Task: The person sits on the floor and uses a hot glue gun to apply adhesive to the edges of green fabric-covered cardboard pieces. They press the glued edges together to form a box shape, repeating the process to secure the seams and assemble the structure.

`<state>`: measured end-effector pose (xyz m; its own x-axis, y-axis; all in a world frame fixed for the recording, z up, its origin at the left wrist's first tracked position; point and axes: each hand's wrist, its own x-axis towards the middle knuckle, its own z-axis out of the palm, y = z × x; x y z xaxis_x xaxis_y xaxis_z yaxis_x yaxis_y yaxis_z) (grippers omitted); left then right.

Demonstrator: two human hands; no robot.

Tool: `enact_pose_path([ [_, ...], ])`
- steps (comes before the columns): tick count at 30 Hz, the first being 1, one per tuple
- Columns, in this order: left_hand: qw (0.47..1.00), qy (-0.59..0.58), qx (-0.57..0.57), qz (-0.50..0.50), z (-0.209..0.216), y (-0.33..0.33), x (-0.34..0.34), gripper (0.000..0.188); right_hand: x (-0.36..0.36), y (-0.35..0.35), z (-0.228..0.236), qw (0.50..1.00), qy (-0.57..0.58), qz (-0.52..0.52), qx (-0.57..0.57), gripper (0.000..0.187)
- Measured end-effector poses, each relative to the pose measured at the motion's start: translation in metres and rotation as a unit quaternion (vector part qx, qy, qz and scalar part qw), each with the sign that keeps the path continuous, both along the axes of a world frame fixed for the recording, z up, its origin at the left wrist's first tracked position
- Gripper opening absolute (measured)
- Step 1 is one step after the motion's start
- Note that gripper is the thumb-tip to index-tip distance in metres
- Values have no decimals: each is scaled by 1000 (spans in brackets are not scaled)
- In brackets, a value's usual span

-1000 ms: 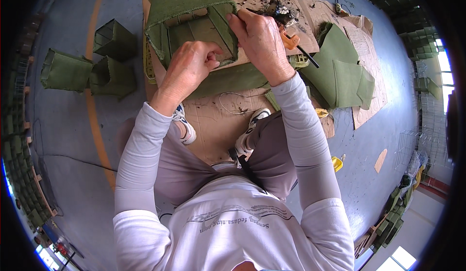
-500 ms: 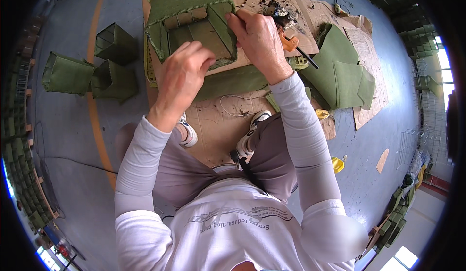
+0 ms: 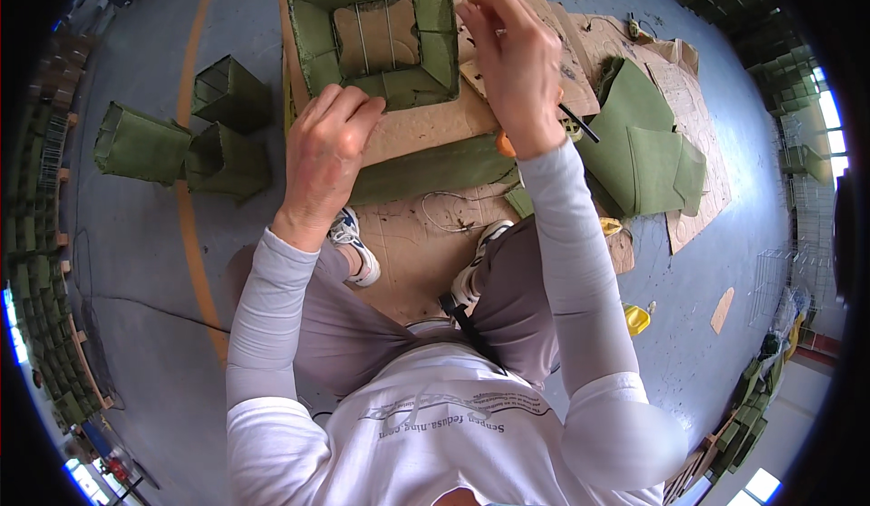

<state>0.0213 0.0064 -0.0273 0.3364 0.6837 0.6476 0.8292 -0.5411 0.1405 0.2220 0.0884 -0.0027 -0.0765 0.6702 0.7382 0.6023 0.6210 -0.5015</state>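
A square, open-topped box (image 3: 434,35) of green fabric over a wire frame sits on the cardboard-topped work surface before me. Two wires cross its opening, and cardboard shows through. At its near-left rim is my left hand (image 3: 328,144), fingers curled together; whether they grip the rim is hidden. My right hand (image 3: 518,57) is raised just right of the box, apart from it. Its thumb and forefinger are bent toward each other, and anything between them is too small to make out. An orange-handled tool (image 3: 505,144) with a black rod lies partly behind my right wrist.
Several green fabric boxes (image 3: 231,94) stand on the floor at left. Folded green fabric (image 3: 648,157) lies on cardboard at right. More green fabric (image 3: 426,169) hangs below the work surface. A yellow object (image 3: 637,318) lies on the floor beside my right arm; a cable (image 3: 149,305) runs at left.
The box has turned from tilted toward me to opening upward, and sits farther away. My left hand has shifted to its near-left rim; my right hand has come off its right rim, rightward.
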Motion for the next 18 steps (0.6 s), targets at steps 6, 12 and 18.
enact_pose_path([
  [6, 1000, -17, -9, 12, 1, 6, -2, 19, 13, -28, -8, 975, -160, 137, 74, 19],
  [12, 1000, -13, 8, 16, 5, 10, 4, 22, 14, -23, -16, 960, -236, 139, 65, 24],
  [18, 999, -23, -20, -29, 4, 23, 7, 21, 7, -22, -12, 949, -284, 113, 78, 23],
])
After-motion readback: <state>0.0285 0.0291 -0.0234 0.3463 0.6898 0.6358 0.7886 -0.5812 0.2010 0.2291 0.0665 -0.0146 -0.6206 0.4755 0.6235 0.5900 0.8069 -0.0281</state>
